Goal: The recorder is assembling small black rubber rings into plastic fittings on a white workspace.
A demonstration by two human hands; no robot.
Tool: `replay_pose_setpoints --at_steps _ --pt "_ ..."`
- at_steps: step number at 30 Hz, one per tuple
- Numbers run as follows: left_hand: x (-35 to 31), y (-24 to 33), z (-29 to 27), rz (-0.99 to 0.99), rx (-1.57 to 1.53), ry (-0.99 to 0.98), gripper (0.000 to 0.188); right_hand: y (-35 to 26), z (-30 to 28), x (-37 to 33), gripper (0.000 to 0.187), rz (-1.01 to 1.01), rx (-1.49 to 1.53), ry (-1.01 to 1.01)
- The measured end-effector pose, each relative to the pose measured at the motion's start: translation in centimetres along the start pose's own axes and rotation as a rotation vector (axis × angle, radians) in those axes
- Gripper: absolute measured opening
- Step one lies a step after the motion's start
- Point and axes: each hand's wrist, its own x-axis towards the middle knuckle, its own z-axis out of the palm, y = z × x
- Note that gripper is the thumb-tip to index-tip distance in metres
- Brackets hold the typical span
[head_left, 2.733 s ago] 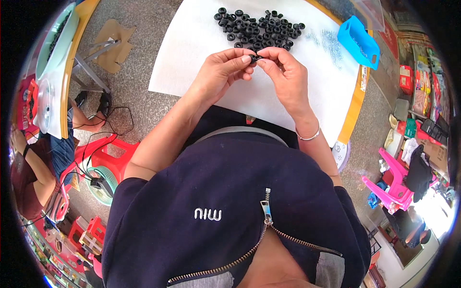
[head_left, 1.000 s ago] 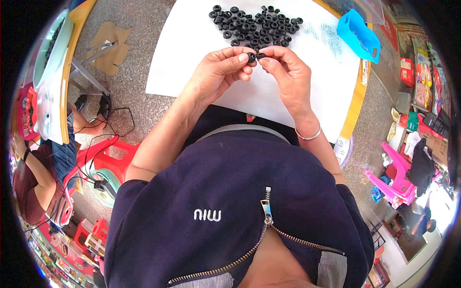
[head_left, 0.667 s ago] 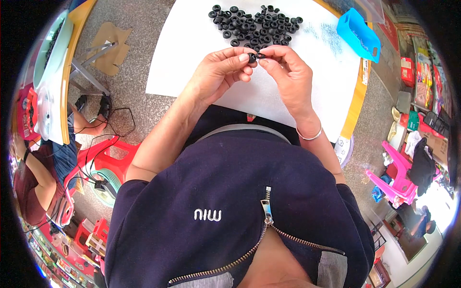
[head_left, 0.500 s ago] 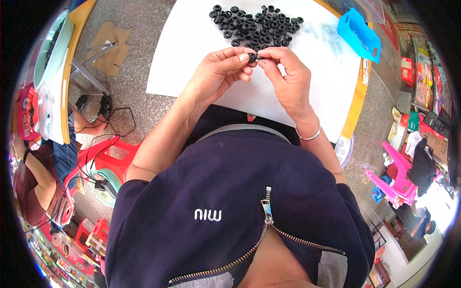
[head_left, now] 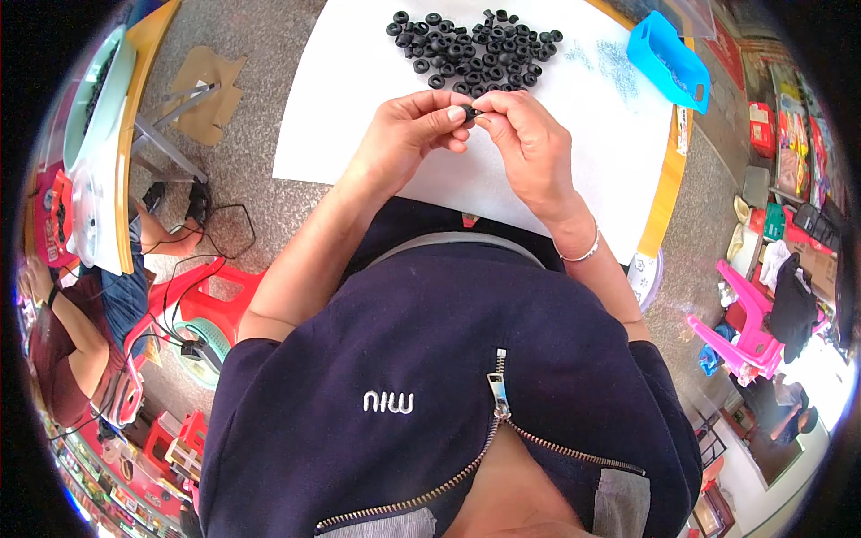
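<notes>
My left hand pinches a small round black rubber-like part between thumb and fingers, just in front of the pile. The fingertips of my right hand are pressed together against the part's right side. Whatever they grip there is mostly covered by the fingers. Beyond both hands a heap of small black ring-shaped parts lies on a white sheet; many have a hole through the middle.
At the table's far right stands a blue plastic basket, near blue specks scattered on the sheet. The table's wooden edge runs down the right. Another person sits at a table on the left, near a red stool and loose cables.
My right fingertips have come left, closer against the black part. The thin dark piece that showed between them before is now mostly hidden. My left hand keeps its pinch.
</notes>
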Motion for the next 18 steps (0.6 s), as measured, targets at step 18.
replay_pose_setpoints --at_steps 18 --pt "-0.2 -0.6 0.9 -0.031 0.064 -0.016 0.029 2.1 0.2 -0.8 0.02 -0.199 -0.01 -0.027"
